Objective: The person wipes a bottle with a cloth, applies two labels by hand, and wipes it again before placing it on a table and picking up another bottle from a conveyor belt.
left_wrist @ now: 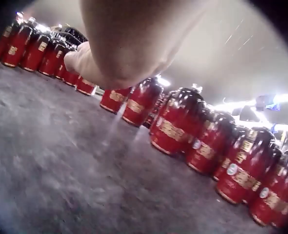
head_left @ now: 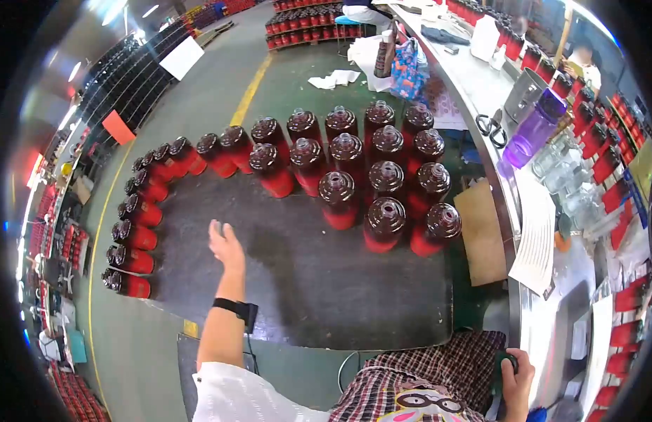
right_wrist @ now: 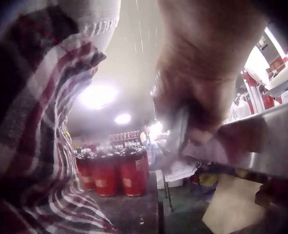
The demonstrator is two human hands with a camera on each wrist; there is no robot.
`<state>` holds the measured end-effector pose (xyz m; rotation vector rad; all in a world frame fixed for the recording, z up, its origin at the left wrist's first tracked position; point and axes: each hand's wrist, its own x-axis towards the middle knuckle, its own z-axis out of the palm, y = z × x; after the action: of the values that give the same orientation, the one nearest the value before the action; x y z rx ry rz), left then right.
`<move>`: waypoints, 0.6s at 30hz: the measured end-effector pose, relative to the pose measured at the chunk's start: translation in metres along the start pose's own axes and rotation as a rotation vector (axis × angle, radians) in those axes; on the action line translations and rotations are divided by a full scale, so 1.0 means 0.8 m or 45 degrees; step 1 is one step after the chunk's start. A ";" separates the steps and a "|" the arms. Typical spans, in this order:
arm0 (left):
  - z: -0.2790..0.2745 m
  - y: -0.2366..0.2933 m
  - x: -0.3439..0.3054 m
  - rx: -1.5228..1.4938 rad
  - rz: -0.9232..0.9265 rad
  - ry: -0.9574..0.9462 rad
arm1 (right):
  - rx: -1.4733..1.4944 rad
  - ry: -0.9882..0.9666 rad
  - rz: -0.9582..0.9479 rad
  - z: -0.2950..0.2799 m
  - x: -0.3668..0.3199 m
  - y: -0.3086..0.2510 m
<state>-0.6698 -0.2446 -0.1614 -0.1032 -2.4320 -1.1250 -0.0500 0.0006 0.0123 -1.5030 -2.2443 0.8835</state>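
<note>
My left hand (head_left: 227, 246) hovers over the dark table (head_left: 283, 281), fingers extended and nothing in them. Around it stand red glass bottles (head_left: 269, 172) with dark shoulders and short clear necks, forming a curved row at the back and left and a denser block at the right. Gold lettering marks the bottles (left_wrist: 175, 126) in the left wrist view. Low at the right, beside the plaid apron, my right hand (head_left: 517, 383) grips a small dark green object (head_left: 505, 369); its kind cannot be made out, most of it being hidden by the fingers.
To the right runs a metal bench (head_left: 494, 169) with a purple tumbler (head_left: 537, 130), black scissors (head_left: 491, 130), a steel container (head_left: 526, 95), clear glass bottles and paper sheets (head_left: 533, 232). A cardboard piece (head_left: 479, 232) stands between table and bench. White cloth (head_left: 334, 79) lies on the floor.
</note>
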 end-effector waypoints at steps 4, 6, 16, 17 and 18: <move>0.007 0.033 -0.074 -0.339 -0.001 -0.243 | 0.048 -0.029 0.048 -0.004 -0.002 0.001; -0.006 0.076 -0.100 -0.327 -0.113 -0.371 | 0.065 -0.013 0.013 -0.002 -0.002 0.009; 0.108 -0.043 0.032 -0.580 -0.301 -0.413 | 0.120 0.098 0.109 0.003 -0.003 0.008; 0.119 -0.044 0.048 -0.337 -0.079 -0.304 | 0.105 0.128 0.096 0.005 -0.004 0.008; 0.118 -0.042 0.070 -0.047 0.111 -0.380 | 0.078 0.134 0.119 0.005 -0.004 0.007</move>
<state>-0.7635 -0.2043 -0.2140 -0.4120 -2.6345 -1.1877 -0.0469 -0.0024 0.0059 -1.5989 -2.0694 0.8705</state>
